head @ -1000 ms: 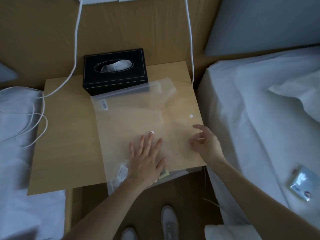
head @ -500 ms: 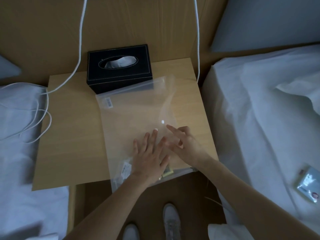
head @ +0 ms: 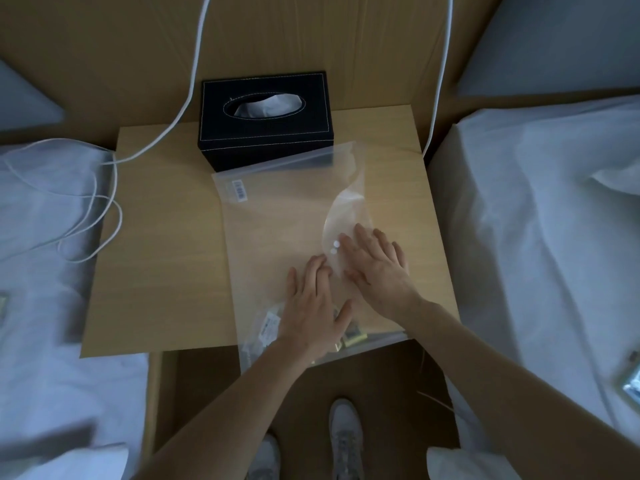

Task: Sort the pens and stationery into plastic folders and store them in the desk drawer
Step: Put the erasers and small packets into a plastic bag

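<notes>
A clear plastic folder point(head: 277, 230) lies on the wooden bedside table point(head: 162, 271), its near end hanging over the front edge. Small packets of stationery point(head: 270, 327) show through that near end. The folder's flap point(head: 346, 216) is folded over to the left, its white snap point(head: 336, 244) just above a second snap. My left hand point(head: 315, 313) lies flat on the folder's near part, fingers straight. Beside it, my right hand point(head: 377, 268) presses the folded flap down with flat fingers, fingertips next to the snaps.
A black tissue box point(head: 265, 119) stands at the table's back, touching the folder's far edge. White cables point(head: 104, 188) trail from the wall over the left bed. Beds flank the table on both sides; a small card pouch point(head: 630, 386) lies on the right bed.
My right hand has swept left from the folder's right edge, folding the flap over until its snap meets the other one. My left hand stayed flat on the folder.
</notes>
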`<state>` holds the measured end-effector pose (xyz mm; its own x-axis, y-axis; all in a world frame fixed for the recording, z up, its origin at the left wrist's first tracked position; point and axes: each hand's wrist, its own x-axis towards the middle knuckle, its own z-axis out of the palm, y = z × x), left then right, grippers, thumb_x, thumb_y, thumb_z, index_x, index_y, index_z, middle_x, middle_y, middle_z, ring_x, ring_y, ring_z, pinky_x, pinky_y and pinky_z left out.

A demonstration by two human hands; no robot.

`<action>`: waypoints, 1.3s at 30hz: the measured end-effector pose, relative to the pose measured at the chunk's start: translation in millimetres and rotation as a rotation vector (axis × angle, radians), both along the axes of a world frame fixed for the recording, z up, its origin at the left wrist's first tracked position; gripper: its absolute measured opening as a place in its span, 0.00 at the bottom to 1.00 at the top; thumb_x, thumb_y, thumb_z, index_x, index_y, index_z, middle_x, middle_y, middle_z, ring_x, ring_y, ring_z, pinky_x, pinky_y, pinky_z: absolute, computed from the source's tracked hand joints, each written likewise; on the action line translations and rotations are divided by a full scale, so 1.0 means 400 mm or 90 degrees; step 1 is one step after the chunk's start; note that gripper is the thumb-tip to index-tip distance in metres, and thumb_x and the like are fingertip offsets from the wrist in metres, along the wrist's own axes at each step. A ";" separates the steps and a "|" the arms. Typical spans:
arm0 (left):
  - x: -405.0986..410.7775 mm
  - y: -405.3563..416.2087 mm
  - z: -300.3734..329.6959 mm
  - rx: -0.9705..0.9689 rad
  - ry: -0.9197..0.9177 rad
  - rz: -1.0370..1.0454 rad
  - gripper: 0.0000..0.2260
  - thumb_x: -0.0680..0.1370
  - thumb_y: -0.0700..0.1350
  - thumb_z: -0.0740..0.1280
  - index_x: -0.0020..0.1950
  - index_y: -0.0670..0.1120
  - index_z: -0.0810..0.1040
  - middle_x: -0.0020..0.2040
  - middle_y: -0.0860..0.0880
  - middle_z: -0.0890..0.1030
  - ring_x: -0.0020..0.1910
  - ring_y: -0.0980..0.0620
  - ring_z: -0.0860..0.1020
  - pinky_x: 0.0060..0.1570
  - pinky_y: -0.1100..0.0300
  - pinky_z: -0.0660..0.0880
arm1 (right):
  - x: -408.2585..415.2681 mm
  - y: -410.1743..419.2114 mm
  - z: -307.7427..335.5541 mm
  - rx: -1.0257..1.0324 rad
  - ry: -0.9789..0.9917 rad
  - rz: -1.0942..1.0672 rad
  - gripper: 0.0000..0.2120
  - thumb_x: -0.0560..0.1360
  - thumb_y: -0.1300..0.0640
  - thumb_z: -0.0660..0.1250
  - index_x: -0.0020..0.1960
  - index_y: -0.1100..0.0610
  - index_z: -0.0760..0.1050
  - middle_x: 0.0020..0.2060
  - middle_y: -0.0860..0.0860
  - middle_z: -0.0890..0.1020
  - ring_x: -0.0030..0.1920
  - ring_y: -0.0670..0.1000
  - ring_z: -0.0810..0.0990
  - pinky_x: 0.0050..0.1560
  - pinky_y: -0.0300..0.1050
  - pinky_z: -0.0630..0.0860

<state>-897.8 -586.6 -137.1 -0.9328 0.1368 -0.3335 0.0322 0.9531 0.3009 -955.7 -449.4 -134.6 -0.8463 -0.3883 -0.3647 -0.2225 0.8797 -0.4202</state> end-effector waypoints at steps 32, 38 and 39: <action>-0.004 -0.019 -0.028 0.212 0.079 0.087 0.27 0.74 0.55 0.57 0.68 0.40 0.64 0.66 0.43 0.66 0.68 0.44 0.62 0.69 0.44 0.61 | 0.000 -0.046 -0.053 -0.085 0.082 -0.112 0.38 0.69 0.46 0.72 0.73 0.51 0.58 0.74 0.54 0.55 0.74 0.56 0.49 0.74 0.53 0.46; -0.003 -0.019 -0.039 0.152 0.051 0.056 0.36 0.73 0.61 0.46 0.74 0.38 0.57 0.74 0.42 0.60 0.75 0.45 0.53 0.75 0.49 0.49 | 0.010 -0.050 -0.066 -0.144 0.149 -0.079 0.21 0.74 0.59 0.66 0.65 0.62 0.72 0.69 0.60 0.69 0.73 0.59 0.62 0.73 0.61 0.53; -0.003 -0.021 -0.042 0.145 0.050 0.051 0.37 0.73 0.61 0.45 0.74 0.38 0.57 0.74 0.42 0.59 0.75 0.45 0.53 0.74 0.49 0.50 | 0.011 -0.049 -0.068 -0.147 0.168 -0.071 0.18 0.73 0.60 0.66 0.62 0.64 0.75 0.66 0.61 0.73 0.71 0.61 0.66 0.70 0.64 0.57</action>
